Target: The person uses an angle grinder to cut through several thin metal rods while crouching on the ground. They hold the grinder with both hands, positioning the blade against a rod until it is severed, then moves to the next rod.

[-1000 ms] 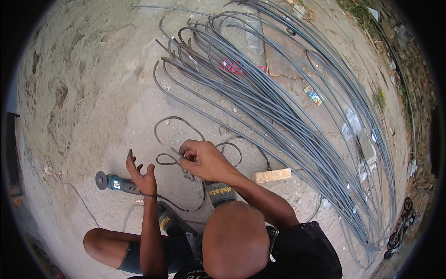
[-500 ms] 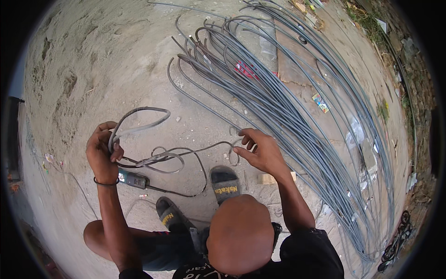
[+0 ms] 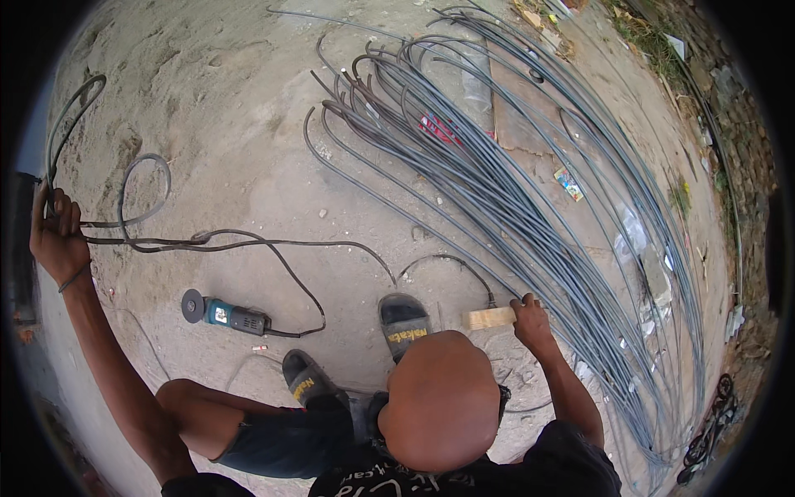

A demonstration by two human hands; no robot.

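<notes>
My left hand (image 3: 60, 232) is raised at the far left, its fingers closed round a dark power cable (image 3: 290, 243). Loops of the cable stick up above that hand and hang to its right. Behind my feet's front edge, the cable runs to an angle grinder (image 3: 236, 318) with a green and grey body and a dark disc, lying on the ground. My right hand (image 3: 532, 325) is low on the right, fingers closed round the right end of a small wooden block (image 3: 490, 318). A cable end with a dark sleeve reaches the block's far side, and its tip is hidden.
A long bundle of grey steel rods (image 3: 497, 190) with bent ends lies from far middle to near right. Under its far part is a flat brown board (image 3: 522, 108). Plastic scraps and a colourful packet (image 3: 570, 184) lie among the rods. Two dark slippers (image 3: 403, 319) are on my feet.
My left hand has swung out left and up, drawing the cable out straighter and uncovering the grinder. My right hand has moved right and down from the cable to the wooden block.
</notes>
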